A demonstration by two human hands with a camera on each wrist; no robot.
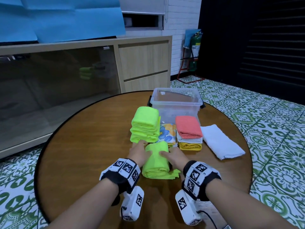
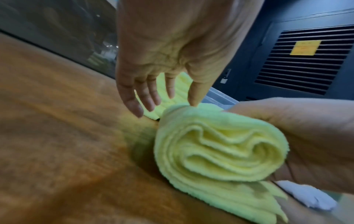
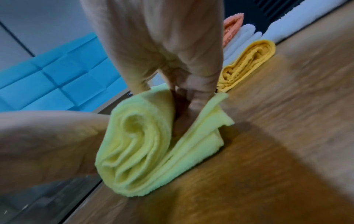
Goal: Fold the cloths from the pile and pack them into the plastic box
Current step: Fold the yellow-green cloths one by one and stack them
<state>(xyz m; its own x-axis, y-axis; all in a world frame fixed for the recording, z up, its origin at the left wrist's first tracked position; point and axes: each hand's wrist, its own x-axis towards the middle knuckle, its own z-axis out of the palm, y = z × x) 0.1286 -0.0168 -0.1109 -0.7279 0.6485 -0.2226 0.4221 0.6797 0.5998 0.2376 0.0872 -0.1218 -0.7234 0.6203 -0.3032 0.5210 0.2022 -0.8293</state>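
A lime green cloth (image 1: 156,162) (image 2: 220,151) (image 3: 143,151) lies half rolled on the round wooden table (image 1: 90,138), in front of me. My left hand (image 1: 138,151) (image 2: 153,94) is at its far left end with fingers straight and only the thumb touching the roll. My right hand (image 1: 171,156) (image 3: 184,98) grips the roll, thumb on top and fingers tucked into the fold under it. The clear plastic box (image 1: 175,111) stands at the table's far side; I see nothing in it.
Between me and the box are a stack of folded lime cloths (image 1: 145,126), a floral cloth (image 1: 167,133), and a coral cloth (image 1: 188,127) on white and yellow ones (image 1: 189,146). A white towel (image 1: 221,141) lies flat at the right. A cabinet stands behind.
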